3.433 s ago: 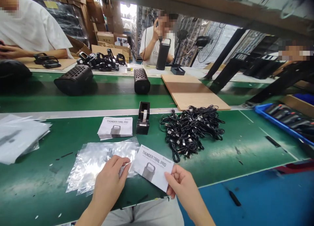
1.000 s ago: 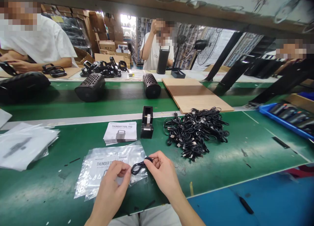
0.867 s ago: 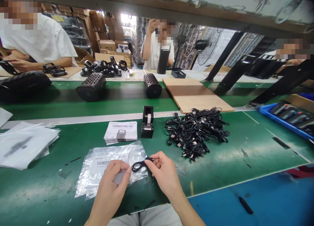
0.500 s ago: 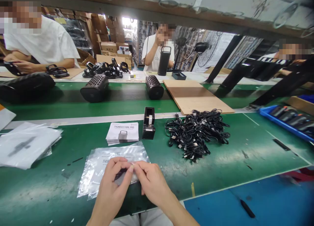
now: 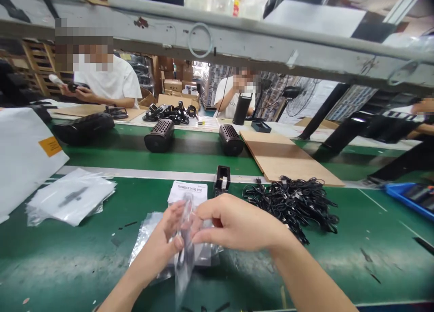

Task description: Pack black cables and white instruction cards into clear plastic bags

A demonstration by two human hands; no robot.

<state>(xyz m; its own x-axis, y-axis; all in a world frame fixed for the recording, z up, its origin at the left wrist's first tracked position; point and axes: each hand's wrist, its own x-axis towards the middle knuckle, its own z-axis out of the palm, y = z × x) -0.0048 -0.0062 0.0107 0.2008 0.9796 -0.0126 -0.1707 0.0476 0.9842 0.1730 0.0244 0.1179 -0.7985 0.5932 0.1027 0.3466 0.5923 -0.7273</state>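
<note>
Head view: the left hand (image 5: pixel 169 239) and right hand (image 5: pixel 233 221) meet just in front of the stack of leaflets (image 5: pixel 187 193), both pinching one clear plastic bag (image 5: pixel 184 257) lifted edge-on above the green table (image 5: pixel 68 253). The left thumb and fingers grip the bag's near edge; the right fingers are pressed together on its top. A pile of clear bags (image 5: pixel 149 230) lies flat beneath the hands. Right of the leaflets stands a black tape dispenser (image 5: pixel 222 180); further right lies a heap of black cables (image 5: pixel 294 203). Left of the leaflets rest more bags (image 5: pixel 73 199).
</note>
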